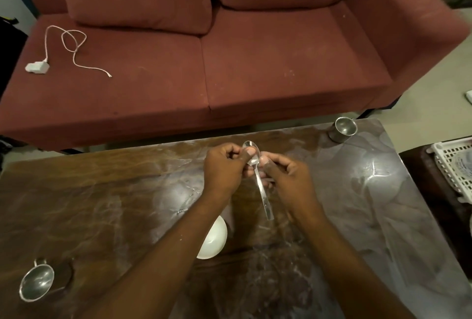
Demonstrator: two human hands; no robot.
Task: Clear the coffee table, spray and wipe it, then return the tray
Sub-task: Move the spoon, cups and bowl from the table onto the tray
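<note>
we hold a spoon (258,179) above the middle of the table (102,204) with both hands. our left hand (224,168) is curled, its thumb pressed on the spoon's bowl, which points toward the far edge. our right hand (288,178) pinches the neck just below the bowl, fingers folded narrow around it; the handle slopes down toward the near edge, between the two wrists. a white bowl (214,241) sits on the table under our left forearm, partly hidden by it. one steel cup (35,284) stands near the near left corner, its handle toward the far side. a second steel cup (341,129) stands at the far right corner, close to the edge. a white tray (452,165) with a perforated wall rests beyond the table's right edge on a dark surface; its contents are too blurred to tell. behind the table's far edge stands a sofa (255,68), with a charger (37,66) and its cord lying on the left seat.
</note>
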